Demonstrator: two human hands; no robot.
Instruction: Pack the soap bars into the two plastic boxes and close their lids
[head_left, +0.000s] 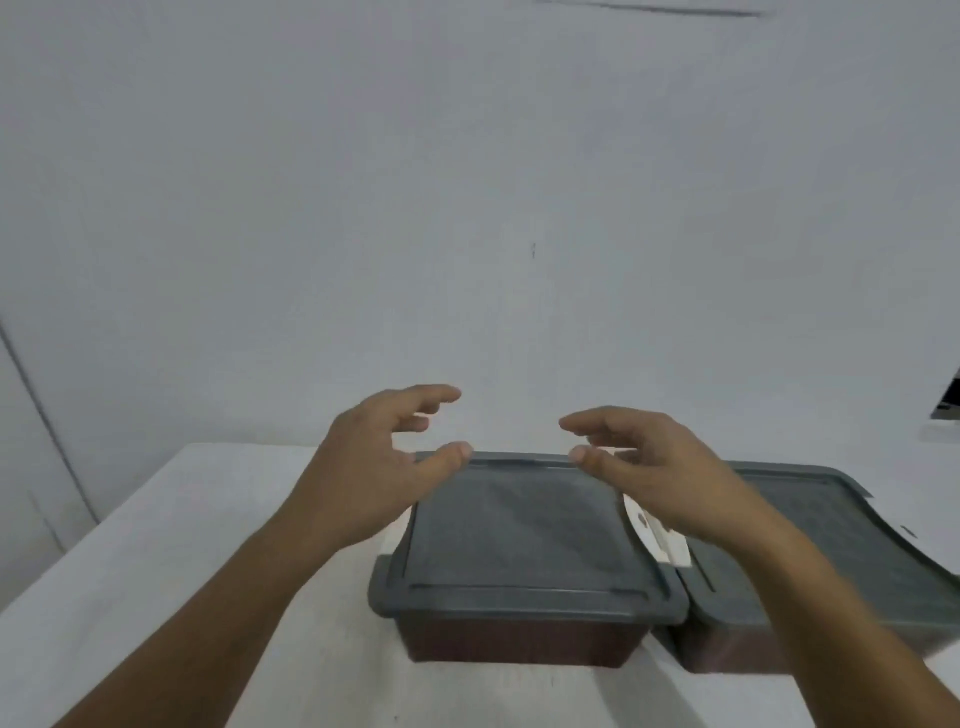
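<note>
Grey lid of the left plastic box is seen just below both grips; left grip and right grip are held released, empty, equally near.

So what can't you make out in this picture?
Head view only:
- Inside the left box and right box: grey lids cover them; no soap shows.
- White object between the boxes: blurred, partly behind the right hand.
- Right box's right side: cut off by the frame edge.
- Whether the lids are latched: too blurred.
</note>
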